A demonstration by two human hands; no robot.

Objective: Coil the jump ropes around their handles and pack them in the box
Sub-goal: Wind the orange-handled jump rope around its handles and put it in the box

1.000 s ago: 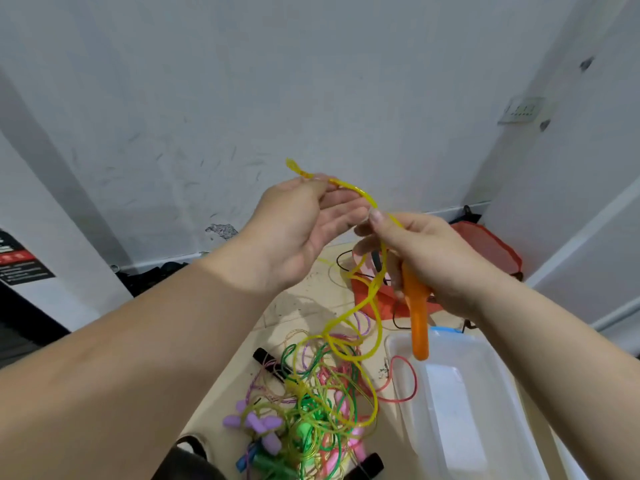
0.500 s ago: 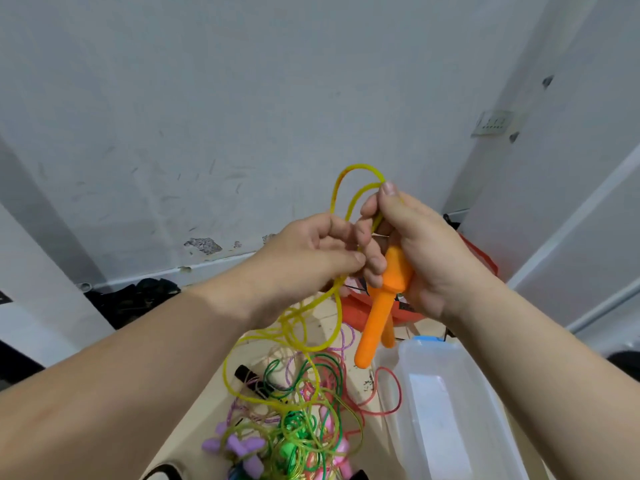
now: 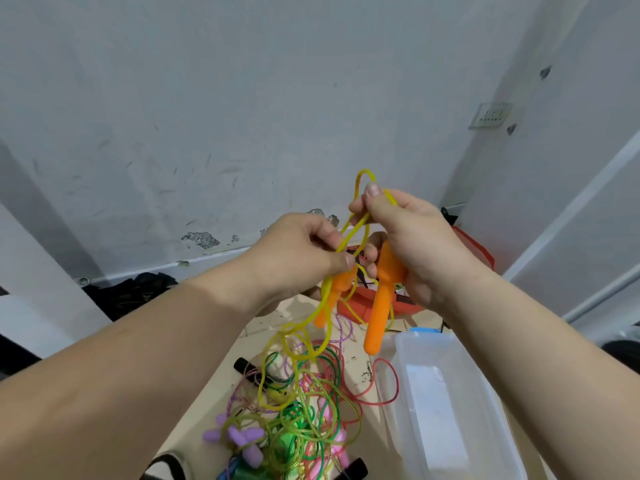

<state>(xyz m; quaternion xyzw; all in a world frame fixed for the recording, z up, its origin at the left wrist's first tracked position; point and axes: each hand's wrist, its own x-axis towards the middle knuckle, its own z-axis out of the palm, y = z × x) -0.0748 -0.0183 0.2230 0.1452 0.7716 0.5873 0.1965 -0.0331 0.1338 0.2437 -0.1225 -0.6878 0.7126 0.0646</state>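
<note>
Mid-coil, it seems, on one rope. Pinching a strand of thin, glossy yellow rope [image 3: 300, 344] in the left hand [image 3: 304, 252], with a second handle [image 3: 331, 301] just beneath, its hold unclear. Clamping a smooth, tapered orange handle [image 3: 378, 315] and a rope loop in the right hand [image 3: 414, 237], the two hands almost touching above the floor [image 3: 214, 382]. Next, probably: drawing slack up from the tangled pile [image 3: 311, 420] without snagging. Towards the floor's right edge, a clear plastic box [image 3: 491, 407], no rope visible inside.
</note>
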